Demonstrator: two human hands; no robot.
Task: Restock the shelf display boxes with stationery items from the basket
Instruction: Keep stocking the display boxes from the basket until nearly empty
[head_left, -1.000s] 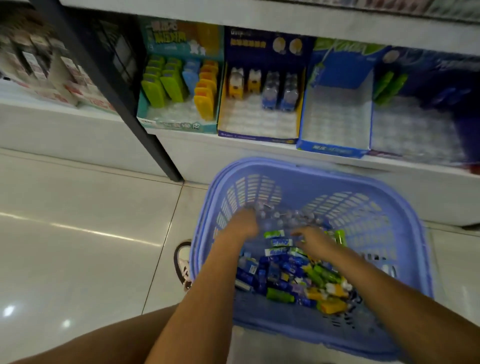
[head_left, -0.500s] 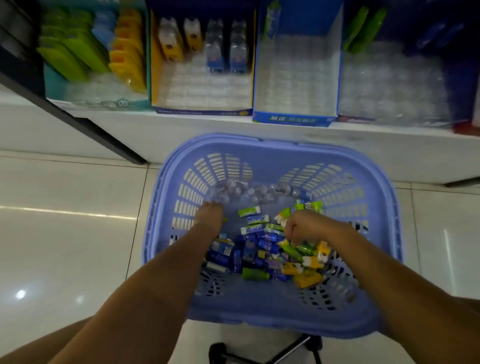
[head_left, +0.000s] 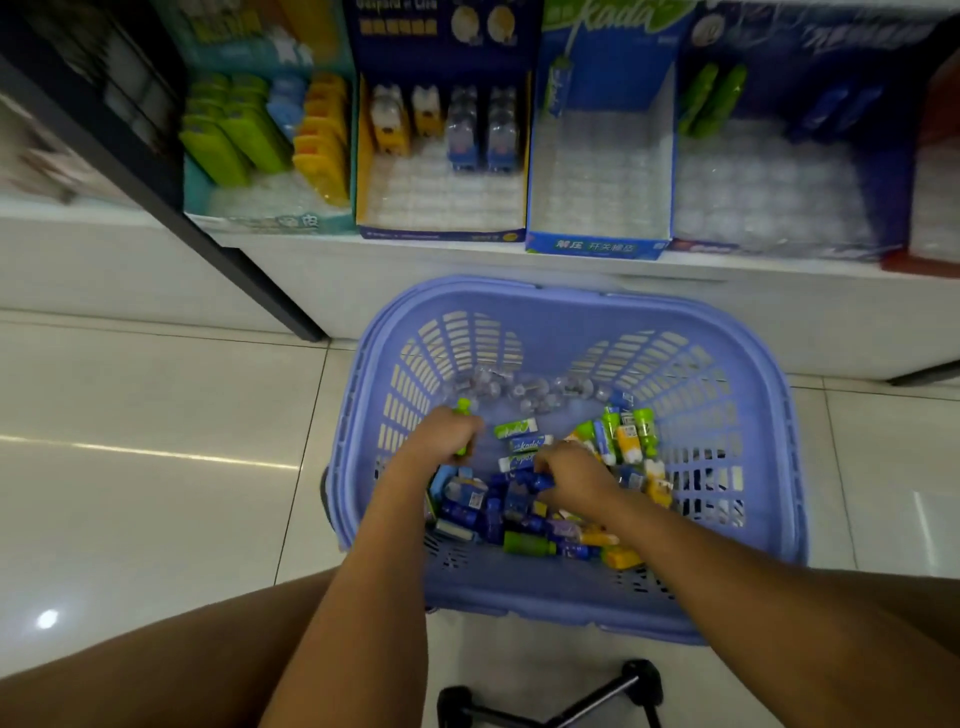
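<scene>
Left hand fists a mostly hidden green item; right hand curls, grip unclear, in basket.

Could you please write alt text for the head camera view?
Both hands reach into a purple basket of small stationery items; the left hand grips green items, the right hand digs among blue ones. Behind, shelf display boxes sit partly empty.

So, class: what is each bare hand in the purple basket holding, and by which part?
Left hand: a green stick-shaped item, gripped round its middle, ends protruding. Right hand: cannot be told.
</scene>
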